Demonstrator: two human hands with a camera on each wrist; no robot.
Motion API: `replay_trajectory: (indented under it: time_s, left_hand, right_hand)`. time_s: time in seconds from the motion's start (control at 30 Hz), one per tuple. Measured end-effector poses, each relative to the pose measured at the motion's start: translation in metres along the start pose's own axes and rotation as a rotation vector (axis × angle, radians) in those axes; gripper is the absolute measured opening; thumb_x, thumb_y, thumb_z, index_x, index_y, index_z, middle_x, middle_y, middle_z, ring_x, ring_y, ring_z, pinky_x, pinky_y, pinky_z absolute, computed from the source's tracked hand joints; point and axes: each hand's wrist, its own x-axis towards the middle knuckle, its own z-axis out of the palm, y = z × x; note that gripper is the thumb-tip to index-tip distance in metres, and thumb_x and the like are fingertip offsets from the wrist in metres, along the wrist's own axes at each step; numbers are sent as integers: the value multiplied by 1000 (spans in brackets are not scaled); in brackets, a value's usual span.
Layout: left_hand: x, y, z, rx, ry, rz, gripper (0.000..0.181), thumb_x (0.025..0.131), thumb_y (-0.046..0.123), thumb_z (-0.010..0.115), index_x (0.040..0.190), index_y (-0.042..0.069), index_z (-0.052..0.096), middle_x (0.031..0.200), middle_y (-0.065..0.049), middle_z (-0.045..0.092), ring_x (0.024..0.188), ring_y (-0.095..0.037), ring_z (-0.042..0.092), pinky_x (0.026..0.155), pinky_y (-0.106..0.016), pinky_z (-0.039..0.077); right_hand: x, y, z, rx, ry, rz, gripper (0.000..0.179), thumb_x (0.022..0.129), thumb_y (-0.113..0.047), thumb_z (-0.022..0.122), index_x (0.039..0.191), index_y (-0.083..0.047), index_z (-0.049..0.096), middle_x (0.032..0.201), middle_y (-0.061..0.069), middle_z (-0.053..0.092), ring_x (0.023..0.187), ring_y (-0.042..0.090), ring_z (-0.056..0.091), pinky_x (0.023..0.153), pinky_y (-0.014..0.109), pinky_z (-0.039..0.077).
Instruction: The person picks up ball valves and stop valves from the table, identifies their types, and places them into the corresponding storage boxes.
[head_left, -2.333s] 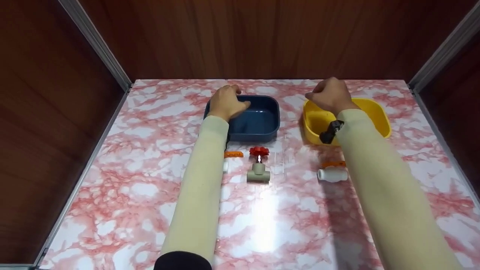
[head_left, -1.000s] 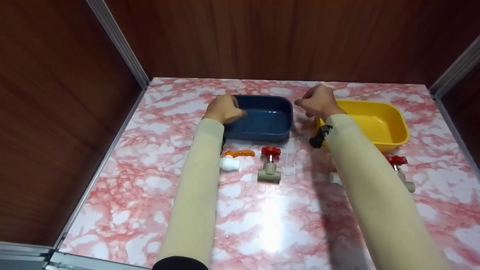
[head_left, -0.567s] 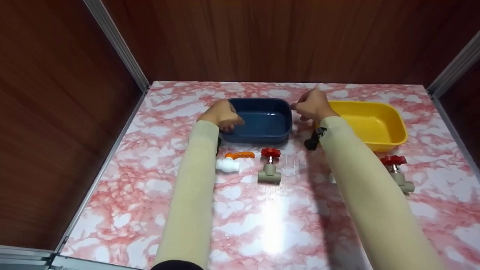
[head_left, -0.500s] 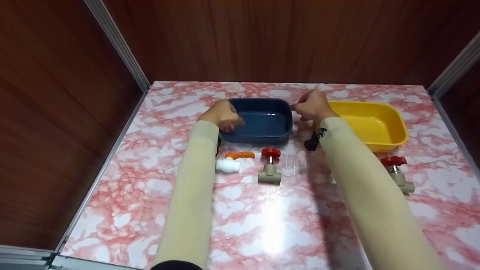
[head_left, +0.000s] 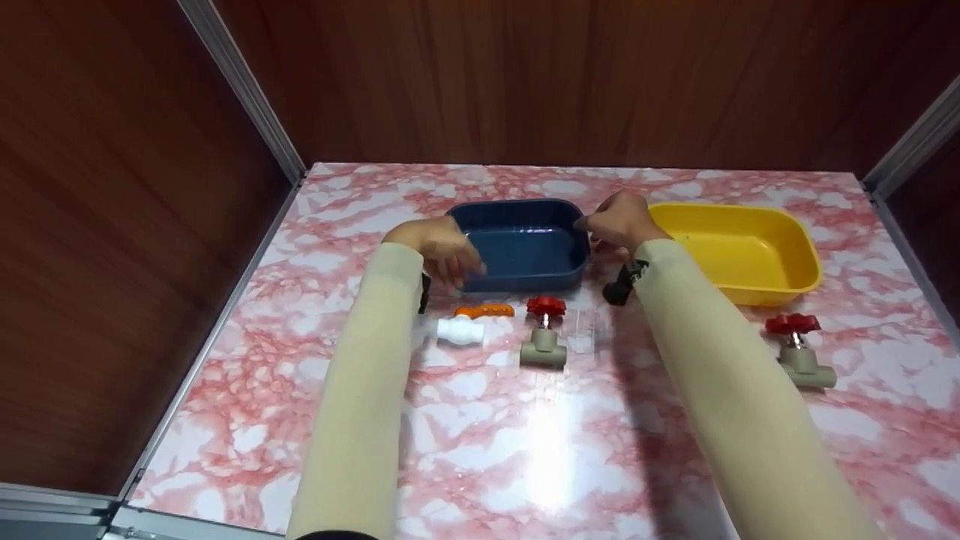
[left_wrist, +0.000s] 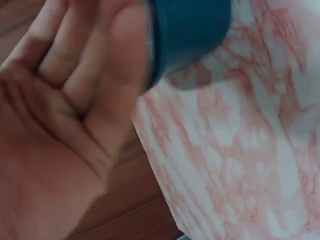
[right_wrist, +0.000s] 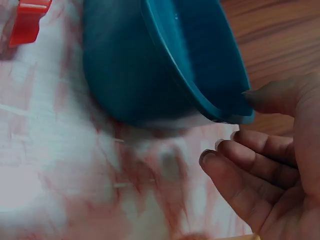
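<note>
A dark blue rectangular bin (head_left: 517, 281) stands between my two hands. My left hand (head_left: 442, 251) hangs over its left front corner with relaxed, slightly blurred fingers. In the left wrist view, the fingers (left_wrist: 107, 70) overlap the bin's rim. At the opposite side, my right hand (head_left: 619, 223) has its thumb over the right rim. The right wrist view shows the thumb (right_wrist: 272, 97) at the rim's corner and the other fingers (right_wrist: 250, 170) outside, a gap between them and the bin wall. In front lie a white ball valve with an orange handle (head_left: 461, 330) and a grey valve with a red handwheel (head_left: 544, 352).
A yellow bin (head_left: 765, 289) stands at right, close behind my right forearm. A second grey valve with a red handwheel (head_left: 802, 367) lies in front of it. Wooden panels (head_left: 480, 82) border the pink-and-white marbled table (head_left: 247, 420) at the back and sides.
The left hand has come toward me and left along the blue bin. The right hand has moved from the yellow bin to the blue bin's right rim. The camera view has shifted.
</note>
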Motion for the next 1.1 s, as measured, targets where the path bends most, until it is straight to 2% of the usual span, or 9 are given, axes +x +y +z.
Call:
replay_trajectory:
  time_s: [0.07, 0.1, 0.23, 0.37, 0.6, 0.7, 0.8, 0.97, 1.1]
  left_hand:
    - [-4, 0, -2, 21, -59, -10, 41, 100, 41, 86, 114, 3, 90, 100, -10, 90, 94, -25, 88, 105, -45, 70]
    - [-5, 0, -2, 28, -69, -12, 41, 100, 40, 85, 117, 3, 90, 104, -11, 91, 98, -25, 89, 105, -44, 70]
    - [-2, 3, -1, 15, -60, -24, 46, 101, 36, 82, 130, 0, 86, 128, -17, 88, 123, -33, 84, 115, -48, 66]
    - [2, -1, 0, 2, -66, -40, 46, 101, 33, 82, 133, 0, 85, 135, -19, 85, 132, -37, 80, 119, -50, 63]
    - [4, -2, 4, 89, -170, -53, 42, 104, 29, 76, 136, 4, 85, 136, -17, 85, 129, -31, 83, 121, -48, 62]
    - [4, -2, 7, 104, -188, -74, 41, 104, 30, 77, 136, 6, 85, 136, -13, 86, 127, -26, 84, 121, -46, 62]
    - [4, -4, 12, 77, -190, -82, 38, 103, 27, 79, 132, 5, 86, 134, -14, 87, 124, -28, 85, 119, -47, 64]
    - [3, -14, 21, 28, -172, -21, 30, 100, 20, 82, 124, 3, 88, 127, -19, 87, 114, -32, 85, 113, -50, 67]
    - [-1, -26, 28, 45, -140, 56, 24, 99, 19, 84, 119, 7, 89, 117, -14, 87, 100, -24, 82, 104, -46, 70]
  right_hand:
    - [7, 3, 5, 3, 17, -12, 53, 109, -31, 78, 147, 4, 70, 140, 24, 74, 119, 36, 76, 113, 48, 67]
    - [10, 5, 6, 14, 24, -15, 52, 108, -30, 77, 146, 5, 71, 139, 25, 74, 117, 36, 76, 111, 47, 68]
    - [22, 15, 8, 26, 42, -23, 51, 108, -25, 73, 149, 6, 67, 143, 25, 70, 121, 37, 72, 115, 50, 66]
    - [30, 20, 10, 47, 40, 4, 50, 110, -22, 70, 152, 3, 64, 147, 25, 69, 128, 38, 70, 120, 52, 63]
    - [35, 21, 10, 85, 65, 29, 47, 112, -23, 69, 152, 2, 66, 146, 23, 71, 128, 36, 71, 121, 49, 63]
    - [35, 20, 8, 86, 80, 30, 48, 111, -22, 69, 152, 1, 66, 145, 22, 70, 127, 36, 67, 123, 49, 61]
    - [34, 21, 6, 77, 96, 19, 48, 109, -22, 70, 150, 2, 67, 143, 22, 70, 124, 35, 66, 122, 48, 62]
    - [32, 21, 6, 91, 100, 25, 46, 110, -24, 70, 148, 3, 68, 138, 21, 70, 120, 34, 68, 118, 47, 64]
    - [32, 20, 9, 154, 74, 60, 44, 112, -22, 71, 149, 2, 66, 136, 19, 69, 120, 33, 68, 116, 46, 65]
